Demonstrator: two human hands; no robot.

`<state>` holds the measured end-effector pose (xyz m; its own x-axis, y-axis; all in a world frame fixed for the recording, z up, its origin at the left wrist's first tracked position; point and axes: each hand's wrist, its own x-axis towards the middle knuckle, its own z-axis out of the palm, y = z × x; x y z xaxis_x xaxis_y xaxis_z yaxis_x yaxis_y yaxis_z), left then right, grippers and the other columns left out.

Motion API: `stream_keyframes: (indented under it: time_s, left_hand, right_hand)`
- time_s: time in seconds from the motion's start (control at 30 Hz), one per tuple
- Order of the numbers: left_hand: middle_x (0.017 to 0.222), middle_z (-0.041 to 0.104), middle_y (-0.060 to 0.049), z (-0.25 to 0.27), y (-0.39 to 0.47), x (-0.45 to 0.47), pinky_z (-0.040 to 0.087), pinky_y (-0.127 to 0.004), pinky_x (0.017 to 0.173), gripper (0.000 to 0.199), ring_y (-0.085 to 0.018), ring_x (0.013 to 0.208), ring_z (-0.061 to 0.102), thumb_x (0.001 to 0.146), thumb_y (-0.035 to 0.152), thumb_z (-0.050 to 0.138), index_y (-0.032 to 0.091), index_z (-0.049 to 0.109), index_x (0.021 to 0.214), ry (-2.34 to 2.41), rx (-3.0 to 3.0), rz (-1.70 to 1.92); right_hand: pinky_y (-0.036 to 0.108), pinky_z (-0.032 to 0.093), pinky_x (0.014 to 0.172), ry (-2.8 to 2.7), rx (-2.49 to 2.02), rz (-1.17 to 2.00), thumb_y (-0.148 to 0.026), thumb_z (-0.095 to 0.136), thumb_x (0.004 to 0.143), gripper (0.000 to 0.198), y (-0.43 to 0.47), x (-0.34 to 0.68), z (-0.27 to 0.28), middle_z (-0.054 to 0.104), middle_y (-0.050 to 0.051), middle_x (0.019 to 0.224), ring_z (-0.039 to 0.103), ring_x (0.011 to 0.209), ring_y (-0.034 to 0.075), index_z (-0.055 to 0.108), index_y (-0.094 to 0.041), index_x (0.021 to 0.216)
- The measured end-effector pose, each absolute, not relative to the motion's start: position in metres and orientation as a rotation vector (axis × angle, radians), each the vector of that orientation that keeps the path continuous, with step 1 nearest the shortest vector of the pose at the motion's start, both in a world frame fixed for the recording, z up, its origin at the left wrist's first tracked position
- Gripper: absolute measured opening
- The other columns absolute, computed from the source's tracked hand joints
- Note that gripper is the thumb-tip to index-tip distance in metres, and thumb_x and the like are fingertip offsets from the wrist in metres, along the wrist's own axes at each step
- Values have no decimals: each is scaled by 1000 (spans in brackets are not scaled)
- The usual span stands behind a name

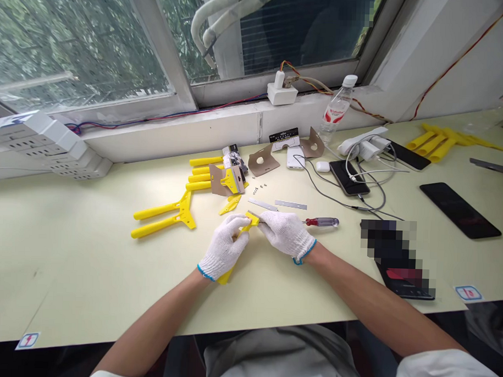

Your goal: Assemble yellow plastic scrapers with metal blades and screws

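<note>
My left hand [223, 245], in a white knit glove, is closed around a yellow scraper [227, 274], its handle pointing toward me. My right hand [285, 232], gloved too, has its fingers pinched together at the scraper's head; what lies between them is hidden. A screwdriver [322, 222] with a clear and red handle lies beside my right hand, its shaft partly behind the glove. Just beyond my hands are a flat metal blade [291, 205], another blade [262, 205], small screws [255, 191] and a loose yellow plastic piece [230, 205].
More yellow scrapers [164, 213] lie at left, some beside opened cardboard packaging [264, 160]. A water bottle [337, 109], power strip [364, 142], cables and phones [460, 210] occupy the right. White boxes [47, 143] stand by the window; yellow handles [437, 143] lie far right.
</note>
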<state>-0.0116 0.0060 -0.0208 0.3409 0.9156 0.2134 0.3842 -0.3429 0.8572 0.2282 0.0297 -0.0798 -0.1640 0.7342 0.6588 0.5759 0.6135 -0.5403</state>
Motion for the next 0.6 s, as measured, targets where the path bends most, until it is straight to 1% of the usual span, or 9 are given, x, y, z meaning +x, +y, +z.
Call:
stream_keyframes:
  time_s: [0.13, 0.3, 0.5, 0.6]
  left_hand:
    - [133, 69, -8, -20, 6, -12, 63, -29, 75, 32, -19, 100, 75, 94, 11, 62, 24, 73, 121, 1141, 1942, 933]
    - [131, 70, -8, -20, 7, -13, 64, -30, 77, 32, -18, 96, 75, 94, 11, 62, 24, 73, 121, 1137, 1975, 934]
    - [132, 69, -8, -20, 8, -14, 63, -30, 72, 33, -17, 93, 74, 95, 12, 61, 24, 73, 122, 1142, 1949, 931]
    - [133, 68, -8, -20, 8, -14, 62, -28, 70, 33, -17, 93, 74, 95, 12, 61, 24, 73, 123, 1145, 1928, 931]
  right_hand:
    - [23, 52, 62, -1940, -1049, 95, -45, 34, 112, 72, 29, 226, -78, 83, 1, 88, 79, 82, 7, 64, -21, 50]
    - [23, 52, 61, -1920, -1045, 85, -50, 37, 110, 67, 30, 223, -80, 83, 2, 89, 79, 84, 8, 71, -23, 59]
    - [26, 51, 63, -1737, -1070, 169, -40, 38, 109, 62, 29, 219, -87, 83, 3, 88, 80, 87, 11, 69, -22, 59]
    - [28, 51, 65, -1719, -1086, 161, -41, 37, 109, 64, 28, 217, -90, 83, 3, 90, 81, 89, 12, 67, -22, 57]
